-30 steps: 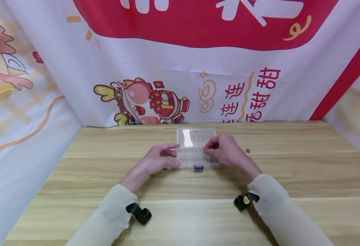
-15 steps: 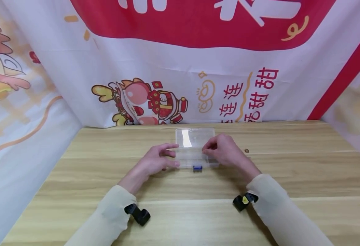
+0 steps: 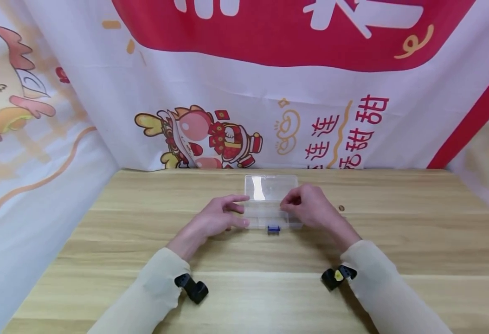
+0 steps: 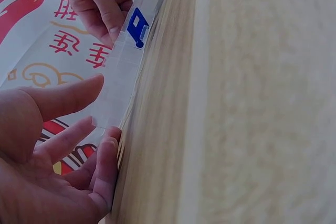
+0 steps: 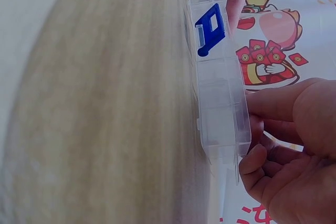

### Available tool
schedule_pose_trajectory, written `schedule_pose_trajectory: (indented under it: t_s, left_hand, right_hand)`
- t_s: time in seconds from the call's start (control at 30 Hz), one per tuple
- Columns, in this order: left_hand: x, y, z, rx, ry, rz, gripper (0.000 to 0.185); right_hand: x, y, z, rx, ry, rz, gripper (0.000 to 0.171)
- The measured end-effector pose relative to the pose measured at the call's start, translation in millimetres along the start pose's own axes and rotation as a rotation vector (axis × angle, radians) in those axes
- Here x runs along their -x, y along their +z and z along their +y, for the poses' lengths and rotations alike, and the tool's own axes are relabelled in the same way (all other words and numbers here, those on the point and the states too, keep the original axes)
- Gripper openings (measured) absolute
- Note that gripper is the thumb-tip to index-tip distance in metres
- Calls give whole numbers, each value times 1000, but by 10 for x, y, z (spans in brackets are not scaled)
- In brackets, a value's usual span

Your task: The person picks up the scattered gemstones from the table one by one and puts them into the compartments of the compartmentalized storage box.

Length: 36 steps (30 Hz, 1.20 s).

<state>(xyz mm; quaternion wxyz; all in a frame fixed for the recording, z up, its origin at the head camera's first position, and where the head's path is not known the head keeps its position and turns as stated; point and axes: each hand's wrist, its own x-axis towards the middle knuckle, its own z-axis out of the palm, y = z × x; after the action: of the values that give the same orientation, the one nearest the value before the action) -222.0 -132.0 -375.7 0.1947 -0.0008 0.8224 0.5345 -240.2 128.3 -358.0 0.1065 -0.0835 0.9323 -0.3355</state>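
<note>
A clear plastic compartment box (image 3: 265, 211) lies with its lid (image 3: 275, 187) folded open toward the back. On its near side is a blue latch (image 3: 273, 229), also plain in the right wrist view. My left hand (image 3: 217, 214) rests at the box's left end, its extended thumb and fingers spread around the corners. Over the right part, my right hand (image 3: 311, 206) reaches down with thumb and index finger close together. In the right wrist view those fingertips sit behind the box wall (image 5: 223, 124); I cannot tell whether they hold anything.
A small brown object (image 3: 341, 208) lies on the wooden table (image 3: 261, 297) to the right of my right hand. Behind the table's back edge hangs a printed white and red cloth (image 3: 228, 74). Both sleeves carry black wrist mounts (image 3: 196, 291).
The head view shifts slightly, moving the whole scene a little to the right. Both hands keep their places at the box, and the lid stays open.
</note>
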Motion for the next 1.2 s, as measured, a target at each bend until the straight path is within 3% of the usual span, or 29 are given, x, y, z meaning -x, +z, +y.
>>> schedule_pose_trajectory:
  t_s: [1.0, 1.2]
  left_hand:
    - [-10, 31, 9, -1, -10, -1, 58]
    - [-2, 2, -12, -10, -3, 3, 59]
  right_hand:
    - [25, -21, 50, 14, -32, 12, 14]
    - [1, -3, 47, 5, -80, 41, 15]
